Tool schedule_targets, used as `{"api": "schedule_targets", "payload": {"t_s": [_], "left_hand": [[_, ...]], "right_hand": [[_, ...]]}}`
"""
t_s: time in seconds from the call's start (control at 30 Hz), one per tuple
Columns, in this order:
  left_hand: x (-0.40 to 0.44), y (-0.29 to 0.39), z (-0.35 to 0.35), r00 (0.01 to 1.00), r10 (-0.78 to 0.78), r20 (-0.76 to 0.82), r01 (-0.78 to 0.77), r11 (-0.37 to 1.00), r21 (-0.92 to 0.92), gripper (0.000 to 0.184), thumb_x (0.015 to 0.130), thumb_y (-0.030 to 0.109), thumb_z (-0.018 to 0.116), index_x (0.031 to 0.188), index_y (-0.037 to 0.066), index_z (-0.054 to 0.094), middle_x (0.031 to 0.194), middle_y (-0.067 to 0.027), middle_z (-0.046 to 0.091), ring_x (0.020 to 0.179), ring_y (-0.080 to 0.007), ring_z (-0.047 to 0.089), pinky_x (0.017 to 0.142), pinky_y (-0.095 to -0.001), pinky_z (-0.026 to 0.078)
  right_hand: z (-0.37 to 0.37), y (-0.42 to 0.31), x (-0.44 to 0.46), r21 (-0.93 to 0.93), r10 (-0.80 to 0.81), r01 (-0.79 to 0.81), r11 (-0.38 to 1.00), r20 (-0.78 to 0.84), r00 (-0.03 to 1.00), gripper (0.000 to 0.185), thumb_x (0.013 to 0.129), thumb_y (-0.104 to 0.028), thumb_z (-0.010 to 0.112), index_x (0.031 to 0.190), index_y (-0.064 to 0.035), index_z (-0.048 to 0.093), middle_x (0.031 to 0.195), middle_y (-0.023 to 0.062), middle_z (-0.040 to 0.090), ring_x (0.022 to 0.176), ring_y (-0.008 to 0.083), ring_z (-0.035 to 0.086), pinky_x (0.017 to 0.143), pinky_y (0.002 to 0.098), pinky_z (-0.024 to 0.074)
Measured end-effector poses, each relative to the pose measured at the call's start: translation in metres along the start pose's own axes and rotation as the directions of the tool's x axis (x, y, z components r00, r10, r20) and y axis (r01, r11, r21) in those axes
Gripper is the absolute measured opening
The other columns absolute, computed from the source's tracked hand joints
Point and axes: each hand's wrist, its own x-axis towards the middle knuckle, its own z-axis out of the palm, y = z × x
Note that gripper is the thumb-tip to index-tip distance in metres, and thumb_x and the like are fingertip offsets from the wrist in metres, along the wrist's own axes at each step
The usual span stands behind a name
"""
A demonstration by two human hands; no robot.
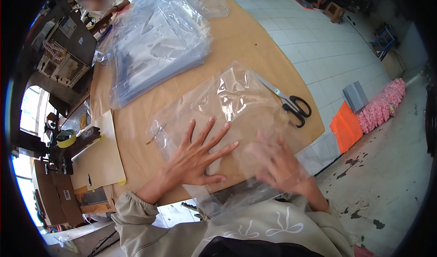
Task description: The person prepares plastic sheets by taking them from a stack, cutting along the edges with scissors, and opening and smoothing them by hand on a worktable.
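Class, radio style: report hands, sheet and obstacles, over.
Left hand flat on clear plastic sheet. Right hand blurred, grip unclear. Scissors at sheet's far right edge.

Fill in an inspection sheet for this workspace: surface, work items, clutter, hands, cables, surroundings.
Surface: tan-covered table, a few small dark specks.
Work items: clear plastic sheet, creased; scissors at its right side.
Clutter: pile of clear plastic toward the far end.
Hands: left hand flat on the sheet, fingers spread; right hand motion-blurred, grip unclear.
Cables: dark strands at lower left, possibly cables.
Surroundings: another person at far left; orange item and pink bundle at right.
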Motion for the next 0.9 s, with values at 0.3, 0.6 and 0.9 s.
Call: {"api": "schedule_targets", "payload": {"t_s": [0.3, 0.6, 0.9], "left_hand": [[0.014, -0.010, -0.013, 0.994, -0.100, -0.047, 0.098, 0.995, -0.025, 0.068, 0.080, 0.051, 0.061, 0.134, 0.012, 0.044, 0.142, -0.0171, 0.035, 0.134, -0.0359, 0.030, 0.108, -0.0581, 0.019], [0.082, -0.041, 0.015, 0.898, -0.170, -0.407, 0.141, 0.985, -0.100, 0.080, 0.087, 0.052, 0.053, 0.146, 0.007, 0.022, 0.150, -0.0298, 0.011, 0.141, -0.0427, 0.010, 0.110, -0.0590, 0.007], [0.063, -0.051, 0.005, 0.966, -0.165, -0.198, 0.152, 0.985, -0.080, 0.081, 0.089, 0.060, 0.043, 0.146, 0.007, 0.023, 0.149, -0.0331, 0.010, 0.140, -0.0457, 0.009, 0.107, -0.0628, 0.006]], "right_hand": [[-0.109, 0.100, -0.026, 0.844, 0.165, 0.088, 0.529, -0.204, 0.965, 0.025, 0.097, -0.016, 0.048, 0.105, 0.0069, 0.056, 0.098, 0.0192, 0.065, 0.102, 0.0296, 0.063, 0.090, 0.0414, 0.0501], [-0.016, 0.088, 0.146, 0.704, 0.116, 0.092, 0.704, -0.242, 0.963, 0.047, 0.100, -0.019, 0.040, 0.141, 0.0006, 0.029, 0.146, 0.0160, 0.033, 0.138, 0.0265, 0.029, 0.110, 0.0400, 0.0264], [-0.021, 0.077, 0.142, -0.213, -0.082, 0.060, 0.975, -0.097, 0.992, 0.062, 0.094, -0.030, 0.047, 0.146, -0.0063, 0.022, 0.152, 0.0096, 0.023, 0.143, 0.0264, 0.017, 0.108, 0.0577, 0.0149]]}}
